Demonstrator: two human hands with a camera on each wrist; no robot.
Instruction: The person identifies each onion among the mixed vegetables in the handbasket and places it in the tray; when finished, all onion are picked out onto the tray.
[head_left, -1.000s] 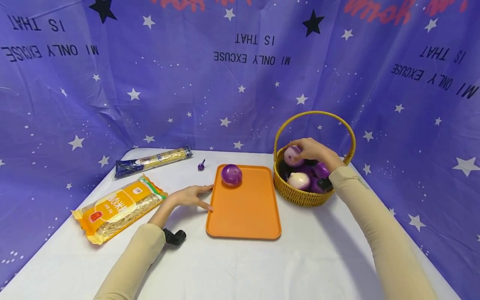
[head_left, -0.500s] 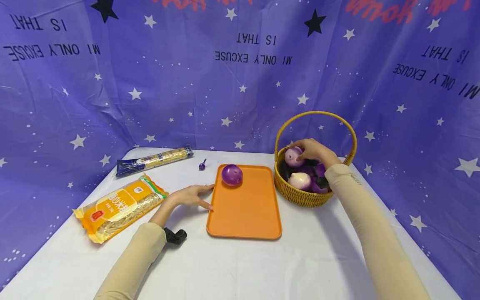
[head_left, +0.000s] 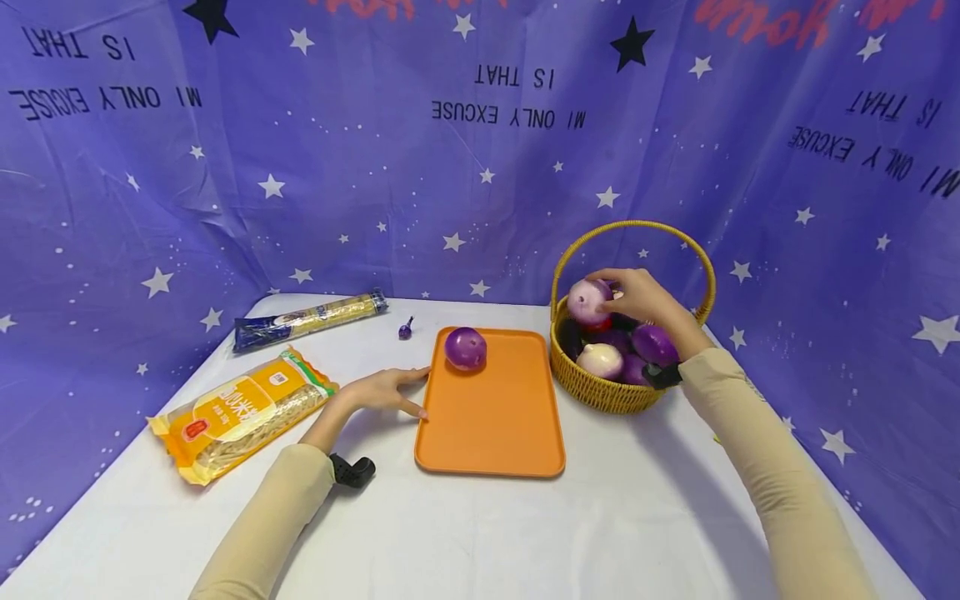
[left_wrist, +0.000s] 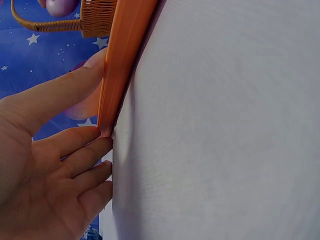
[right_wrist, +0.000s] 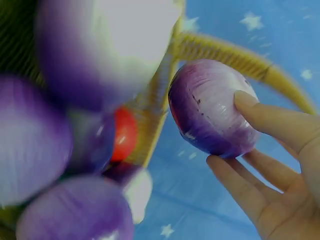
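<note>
My right hand grips a round purple-and-white vegetable above the left back part of the wicker basket. In the right wrist view, thumb and fingers hold this vegetable from the side, just outside the basket rim. My left hand touches the left edge of the orange tray with its fingers spread. The left wrist view shows its thumb on the tray rim and straight fingertips at the edge. A glossy purple round vegetable sits at the tray's far left corner.
Several purple vegetables, a whitish one and a red thing lie in the basket, under its tall arched handle. At left lie a yellow noodle pack and a blue-and-yellow pack. A small purple wrapped piece lies behind the tray.
My right hand has lifted the purple-and-white vegetable slightly upward from among the others, uncovering more of the basket's contents. The left hand stays at the tray edge.
</note>
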